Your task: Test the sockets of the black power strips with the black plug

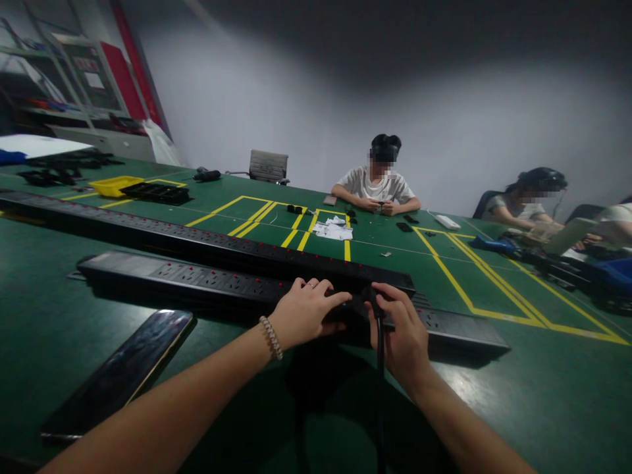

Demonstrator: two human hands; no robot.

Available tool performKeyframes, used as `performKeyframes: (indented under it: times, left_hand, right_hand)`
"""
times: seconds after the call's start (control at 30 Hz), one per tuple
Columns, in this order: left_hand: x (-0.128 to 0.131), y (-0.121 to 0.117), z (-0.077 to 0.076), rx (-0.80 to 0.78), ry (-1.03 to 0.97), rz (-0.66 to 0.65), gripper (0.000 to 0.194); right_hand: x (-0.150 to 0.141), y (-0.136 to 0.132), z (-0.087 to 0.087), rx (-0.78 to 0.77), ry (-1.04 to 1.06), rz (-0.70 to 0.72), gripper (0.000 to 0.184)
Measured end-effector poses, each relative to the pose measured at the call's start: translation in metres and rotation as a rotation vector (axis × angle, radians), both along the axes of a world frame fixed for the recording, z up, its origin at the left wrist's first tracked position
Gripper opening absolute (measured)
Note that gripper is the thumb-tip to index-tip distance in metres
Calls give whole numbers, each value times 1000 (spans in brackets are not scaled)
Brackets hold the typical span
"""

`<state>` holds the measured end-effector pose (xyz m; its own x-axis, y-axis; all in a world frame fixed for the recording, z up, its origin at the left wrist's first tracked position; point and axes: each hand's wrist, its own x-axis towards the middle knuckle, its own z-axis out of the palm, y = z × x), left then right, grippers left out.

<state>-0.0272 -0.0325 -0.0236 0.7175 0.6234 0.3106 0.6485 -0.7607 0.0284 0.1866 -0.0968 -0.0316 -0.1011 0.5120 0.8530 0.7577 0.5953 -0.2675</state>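
Observation:
A long black power strip (207, 282) with rows of sockets and red dots lies across the green table in front of me. My left hand (309, 309), with a beaded bracelet at the wrist, grips it near the middle. Its fingers lie over the top, the thumb is on the near side, and the index finger stretches toward the plug. My right hand (402, 326) holds a black plug (374, 301) at the strip's top, its black cable (380, 375) hanging toward me. Whether the plug's pins sit in a socket is hidden.
A second long power strip (237, 247) lies just behind. A smartphone (123, 368) is at near left. Farther back are a yellow tray (116, 185), a black tray (157, 193) and white papers (334, 228). A person (378, 181) sits opposite; others work at right.

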Motion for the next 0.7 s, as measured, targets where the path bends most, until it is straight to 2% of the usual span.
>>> performKeyframes:
  times: [0.23,0.4,0.57,0.7]
  left_hand:
    - [-3,11,-1,2,49,-36,60]
    - [-21,21,4,-11,72,-74,62]
    - [-45,29,13,-55,68,-45,75]
    - [-41,24,17,-55,16,-30,80]
  right_hand:
    - [7,6,-7,26,101,-120,16]
    - [12,5,-7,-28,148,-171,13]
    - [11,8,-8,-48,139,-132,13]
    - [10,10,-12,-52,108,-73,15]
